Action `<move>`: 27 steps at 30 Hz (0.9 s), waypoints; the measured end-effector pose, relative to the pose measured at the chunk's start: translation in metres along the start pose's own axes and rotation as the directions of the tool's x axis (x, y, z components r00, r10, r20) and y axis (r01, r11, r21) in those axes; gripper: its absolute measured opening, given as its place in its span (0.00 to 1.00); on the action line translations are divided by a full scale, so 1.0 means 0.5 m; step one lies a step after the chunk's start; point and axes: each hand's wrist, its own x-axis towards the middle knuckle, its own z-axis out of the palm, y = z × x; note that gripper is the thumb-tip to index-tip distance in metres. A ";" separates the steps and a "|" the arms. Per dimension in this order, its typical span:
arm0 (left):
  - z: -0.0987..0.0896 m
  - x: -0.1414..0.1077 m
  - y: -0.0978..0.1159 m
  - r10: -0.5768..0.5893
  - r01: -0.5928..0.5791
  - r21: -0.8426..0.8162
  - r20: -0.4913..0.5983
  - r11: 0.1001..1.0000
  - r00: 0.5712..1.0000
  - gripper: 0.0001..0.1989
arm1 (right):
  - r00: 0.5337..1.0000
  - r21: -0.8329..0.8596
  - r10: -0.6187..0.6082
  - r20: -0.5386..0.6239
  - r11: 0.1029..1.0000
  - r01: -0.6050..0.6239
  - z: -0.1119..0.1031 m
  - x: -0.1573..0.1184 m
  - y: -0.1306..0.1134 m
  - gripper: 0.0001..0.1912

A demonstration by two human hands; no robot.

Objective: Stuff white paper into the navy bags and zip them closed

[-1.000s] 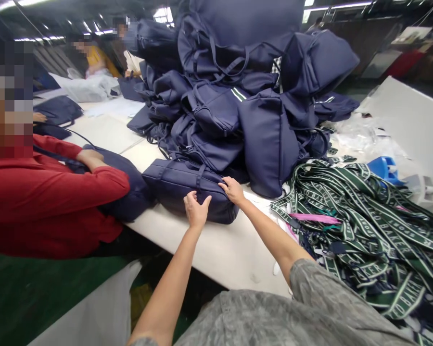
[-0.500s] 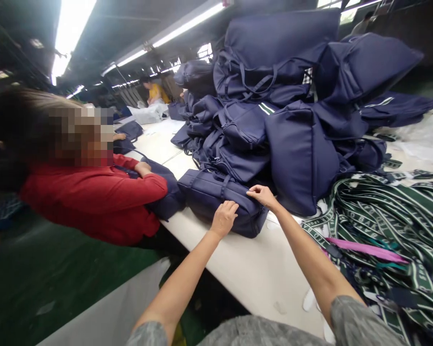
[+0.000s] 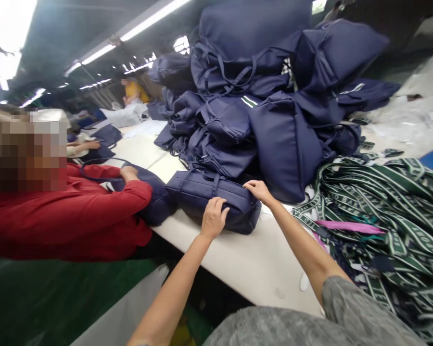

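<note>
A navy blue bag (image 3: 198, 192) with two handles lies on the table in front of me. My left hand (image 3: 214, 217) rests against its near upper edge, thumb apart from the bent fingers and nothing visible in its grasp. At the right end of the bag's top seam, my right hand (image 3: 259, 191) is closed in a pinch. What sits between those fingertips is too small to make out. Behind the bag rises a big heap of similar navy bags (image 3: 285, 139).
Green-and-white lettered straps (image 3: 364, 192) lie heaped at the right, with a pink strip (image 3: 350, 227) among them. Close on my left, a person in a red sleeve (image 3: 104, 206) handles another navy bag (image 3: 155, 192). The pale table's front edge (image 3: 202, 257) runs diagonally before me.
My view has swung right, so the scene sits further left. My left thumb has spread from the fingers. Beside me, a dark strap loop now shows above the red-sleeved person's arm.
</note>
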 end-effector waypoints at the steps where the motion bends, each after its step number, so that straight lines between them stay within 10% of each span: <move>1: 0.008 0.006 0.005 -0.050 0.048 -0.074 -0.025 0.996 0.998 0.12 | 0.999 -0.035 0.021 0.032 0.999 -0.020 -0.011 0.007 -0.001 0.11; 6: 0.040 0.018 0.018 -0.039 0.038 0.067 0.008 0.997 0.999 0.12 | 0.970 -0.042 0.089 0.228 0.996 -0.081 -0.017 -0.012 -0.022 0.09; 12: 0.017 -0.076 0.018 0.060 -0.004 0.208 -0.264 0.978 0.963 0.12 | 0.884 0.188 0.087 0.459 0.963 -0.192 0.067 -0.221 -0.039 0.07; 16: -0.008 -0.145 0.009 0.366 -0.054 0.696 -0.308 0.716 0.878 0.13 | 0.928 -0.023 0.071 0.365 0.997 -0.067 0.087 -0.344 -0.046 0.09; 20: -0.019 -0.184 0.010 0.469 0.036 0.839 -0.338 0.543 0.816 0.19 | 0.943 -0.186 0.023 0.331 0.982 0.042 0.081 -0.397 -0.043 0.10; 24: -0.037 -0.227 0.006 0.338 0.201 0.753 -0.495 0.626 0.801 0.23 | 0.966 -0.244 0.050 0.253 0.970 0.014 0.082 -0.422 -0.030 0.13; 27: -0.058 -0.267 -0.003 -0.054 0.417 0.530 -0.570 0.738 0.820 0.24 | 0.965 -0.257 0.071 0.251 0.966 -0.004 0.086 -0.434 -0.016 0.12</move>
